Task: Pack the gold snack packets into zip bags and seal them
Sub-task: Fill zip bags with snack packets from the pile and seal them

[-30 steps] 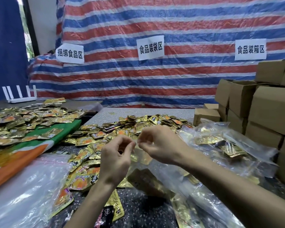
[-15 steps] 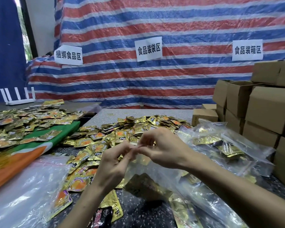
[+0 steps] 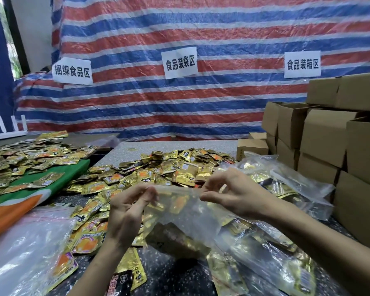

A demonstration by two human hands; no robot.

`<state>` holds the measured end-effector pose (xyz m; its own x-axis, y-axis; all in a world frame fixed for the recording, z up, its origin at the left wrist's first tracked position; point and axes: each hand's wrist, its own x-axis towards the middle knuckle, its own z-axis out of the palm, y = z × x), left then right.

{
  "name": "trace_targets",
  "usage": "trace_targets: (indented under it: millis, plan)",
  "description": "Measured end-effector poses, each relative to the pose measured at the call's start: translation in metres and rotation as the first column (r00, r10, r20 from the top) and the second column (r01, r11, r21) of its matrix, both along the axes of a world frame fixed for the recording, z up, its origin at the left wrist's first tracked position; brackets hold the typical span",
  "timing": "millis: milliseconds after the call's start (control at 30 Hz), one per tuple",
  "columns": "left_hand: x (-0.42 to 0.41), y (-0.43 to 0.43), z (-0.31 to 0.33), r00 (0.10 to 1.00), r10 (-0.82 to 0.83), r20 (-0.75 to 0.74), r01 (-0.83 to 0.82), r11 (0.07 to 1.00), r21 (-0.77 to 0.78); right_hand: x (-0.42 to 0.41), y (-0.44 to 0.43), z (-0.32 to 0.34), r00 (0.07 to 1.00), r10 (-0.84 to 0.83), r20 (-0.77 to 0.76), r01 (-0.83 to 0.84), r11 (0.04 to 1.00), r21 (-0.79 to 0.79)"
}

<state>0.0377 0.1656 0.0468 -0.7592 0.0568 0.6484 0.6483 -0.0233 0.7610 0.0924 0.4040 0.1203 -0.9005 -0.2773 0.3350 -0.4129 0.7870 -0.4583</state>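
My left fingers [image 3: 147,194] and right fingers [image 3: 207,196] pinch the bag [image 3: 186,218] top; a slip could leave the zip gapped, spilling packets [image 3: 175,242].

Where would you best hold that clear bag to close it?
Probably by its top strip, pinched at each end from the sides, as the left hand and right hand do. The bag hangs limp, packets weighing its bottom, so only the stretched top edge is firm.
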Motion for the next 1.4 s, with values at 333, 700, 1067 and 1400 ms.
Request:
trace_targets:
  millis: [333, 700, 1067, 1400]
  plan:
    - [-0.003, -0.001, -0.001, 1.000, 0.018, 0.012, -0.018, 1.000, 0.024, 0.017, 0.035, -0.015, 0.998, -0.052, 0.024, 0.053, 0.997, -0.061]
    - [-0.007, 0.018, 0.001, 0.997, 0.065, -0.038, -0.064, 0.998, 0.027, 0.030, 0.030, -0.025, 0.984, 0.014, 0.180, 0.016, 0.987, -0.163]
    - [0.006, 0.070, 0.028, 0.959, 0.151, -0.240, -0.230, 0.910, -0.346, -0.030, -0.010, -0.025, 0.909, -0.037, 0.414, 0.171, 0.941, -0.292]
    - [0.009, 0.084, 0.027, 0.963, 0.103, -0.248, -0.194, 0.905, -0.378, -0.095, 0.092, 0.070, 0.774, -0.572, -0.271, 0.428, 0.788, -0.443]
